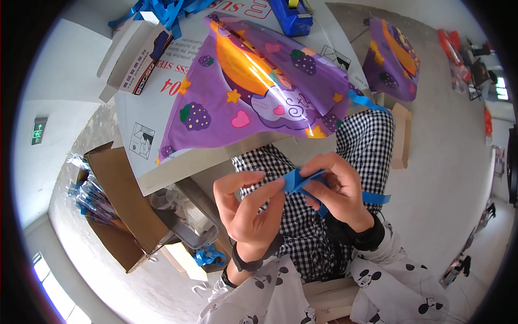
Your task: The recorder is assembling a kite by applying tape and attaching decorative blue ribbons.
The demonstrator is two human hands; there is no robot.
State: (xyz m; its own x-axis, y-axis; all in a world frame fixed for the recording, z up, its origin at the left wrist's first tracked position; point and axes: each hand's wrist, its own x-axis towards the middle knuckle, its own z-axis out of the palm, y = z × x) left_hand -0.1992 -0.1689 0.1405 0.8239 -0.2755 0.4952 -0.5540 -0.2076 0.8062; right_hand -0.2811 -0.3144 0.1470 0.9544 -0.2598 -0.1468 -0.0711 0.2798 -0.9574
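Between my two hands, above my lap, is a blue ribbon (292, 180) that is folded or looped over itself. My left hand (250, 210) pinches one side of it between thumb and forefinger, the other fingers curled. On the opposite side, my right hand (344, 195) grips the loop with thumb and fingers, and a tail of ribbon sticks out past the right wrist. Just beyond the hands, a shiny purple triangular plastic sheet (216, 121) printed with berries, stars and hearts lies on the table (128, 125). Another blue strip (367, 101) extends from its right corner.
A blue tape dispenser (294, 21) and a pile of blue ribbons (175, 17) sit at the table's far side, beside an opened carton (132, 62). Another purple printed sheet (389, 65) is at the right. On the left stands a cardboard box (129, 197) near plastic-wrapped items (94, 197).
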